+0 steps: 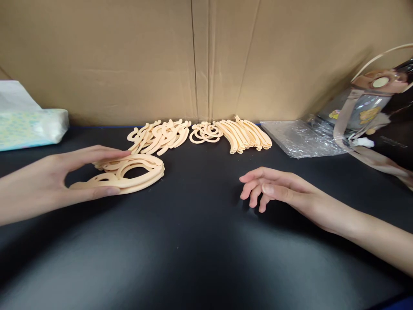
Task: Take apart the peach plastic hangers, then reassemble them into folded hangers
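My left hand (60, 178) is around a stack of flat beige plastic pieces (151, 177) with rounded outlines and large openings. Its thumb lies along the near edge and its fingers along the far edge; the left end of the stack is partly hidden by the hand. My right hand (274, 187) hovers over the black table, fingers loosely bent and apart, holding nothing. Beyond the hands lie a pile of beige hook-shaped pieces (161, 135), a few beige rings (206, 132) and a row of slim curved beige strips (243, 134).
Brown cardboard (129, 60) stands along the back of the black table (180, 249). A tissue pack (35, 125) sits at the left. On the right are a clear plastic bag (297, 137) and a transparent bottle (364, 107) with a strap (345, 116) trailing across the table.
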`<state>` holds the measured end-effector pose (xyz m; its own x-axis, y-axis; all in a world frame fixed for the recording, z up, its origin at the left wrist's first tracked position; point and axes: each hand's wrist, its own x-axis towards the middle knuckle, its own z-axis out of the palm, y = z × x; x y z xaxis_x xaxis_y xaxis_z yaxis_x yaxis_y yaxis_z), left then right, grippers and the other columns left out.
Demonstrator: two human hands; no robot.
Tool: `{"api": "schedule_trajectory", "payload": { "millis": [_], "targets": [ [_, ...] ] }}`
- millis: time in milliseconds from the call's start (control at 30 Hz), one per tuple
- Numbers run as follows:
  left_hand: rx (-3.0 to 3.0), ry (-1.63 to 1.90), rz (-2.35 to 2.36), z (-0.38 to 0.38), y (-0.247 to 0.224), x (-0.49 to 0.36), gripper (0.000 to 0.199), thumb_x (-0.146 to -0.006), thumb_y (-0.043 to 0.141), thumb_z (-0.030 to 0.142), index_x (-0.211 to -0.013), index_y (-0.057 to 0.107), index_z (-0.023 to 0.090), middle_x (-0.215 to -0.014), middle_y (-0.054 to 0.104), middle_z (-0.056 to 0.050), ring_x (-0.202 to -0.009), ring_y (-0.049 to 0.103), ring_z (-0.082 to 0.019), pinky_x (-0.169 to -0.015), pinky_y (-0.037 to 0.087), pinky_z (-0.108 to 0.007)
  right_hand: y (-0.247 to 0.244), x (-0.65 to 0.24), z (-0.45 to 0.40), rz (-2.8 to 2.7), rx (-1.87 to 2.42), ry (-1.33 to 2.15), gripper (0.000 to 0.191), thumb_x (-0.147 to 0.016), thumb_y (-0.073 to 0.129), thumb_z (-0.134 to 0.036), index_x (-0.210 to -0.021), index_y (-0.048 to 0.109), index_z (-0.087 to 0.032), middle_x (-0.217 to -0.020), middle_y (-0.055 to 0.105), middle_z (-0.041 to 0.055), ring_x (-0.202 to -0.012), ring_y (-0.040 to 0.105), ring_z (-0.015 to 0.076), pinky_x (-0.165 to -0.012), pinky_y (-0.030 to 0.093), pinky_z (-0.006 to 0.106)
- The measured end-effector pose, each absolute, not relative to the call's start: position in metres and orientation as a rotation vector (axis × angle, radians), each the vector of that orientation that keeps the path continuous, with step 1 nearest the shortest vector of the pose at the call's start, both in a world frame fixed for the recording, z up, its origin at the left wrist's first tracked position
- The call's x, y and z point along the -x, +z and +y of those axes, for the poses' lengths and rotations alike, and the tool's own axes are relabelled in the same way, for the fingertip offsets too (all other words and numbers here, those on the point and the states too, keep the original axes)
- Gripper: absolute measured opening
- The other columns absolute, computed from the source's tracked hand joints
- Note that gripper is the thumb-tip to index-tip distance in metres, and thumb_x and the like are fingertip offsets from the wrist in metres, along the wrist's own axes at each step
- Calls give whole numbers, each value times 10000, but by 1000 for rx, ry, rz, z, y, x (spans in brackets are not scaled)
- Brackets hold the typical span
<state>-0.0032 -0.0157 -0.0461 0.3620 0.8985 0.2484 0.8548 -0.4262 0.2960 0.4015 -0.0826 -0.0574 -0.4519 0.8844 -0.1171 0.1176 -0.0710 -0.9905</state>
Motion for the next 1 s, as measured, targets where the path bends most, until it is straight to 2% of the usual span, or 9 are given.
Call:
{"api": "schedule_trajectory", "payload": {
  "millis": [100, 333, 633, 1000],
  "targets": [
    [-2503, 566, 1629, -16, -47, 3, 716, -754, 555, 808, -1268, 637, 317, -1202, 714, 53, -1035, 692, -260, -967, 483, -345, -58, -402, -82, -1593, 1093, 1590, 330, -956, 582, -433, -1182, 633, -199, -1039, 696, 76, -849, 645, 158, -728, 525, 287],
    [-2571, 525, 1636, -21, -45, -2, 814, -736, 507, 854, -1339, 578, 311, -1203, 702, 32, -1055, 680, -272, -939, 482, -349, -58, -403, -82, -1607, 1087, 1592, 320, -960, 582, -423, -1187, 631, -204, -1037, 696, 68, -851, 644, 150, -734, 525, 277],
    [-2652, 512, 1581, -18, -45, 5, 775, -751, 479, 852, -1271, 612, 293, -1187, 710, 32, -1021, 681, -242, -878, 476, -311, -57, -402, -82, -1635, 1106, 1566, 329, -950, 590, -421, -1179, 634, -189, -1033, 696, 85, -842, 648, 161, -726, 539, 297],
    [-2601, 533, 1574, -19, -42, 5, 707, -731, 551, 829, -1236, 636, 341, -1152, 716, 78, -991, 686, -233, -857, 462, -291, -58, -401, -81, -1626, 1088, 1591, 310, -951, 601, -406, -1177, 637, -197, -1037, 697, 70, -849, 642, 148, -732, 528, 281]
  ]
}}
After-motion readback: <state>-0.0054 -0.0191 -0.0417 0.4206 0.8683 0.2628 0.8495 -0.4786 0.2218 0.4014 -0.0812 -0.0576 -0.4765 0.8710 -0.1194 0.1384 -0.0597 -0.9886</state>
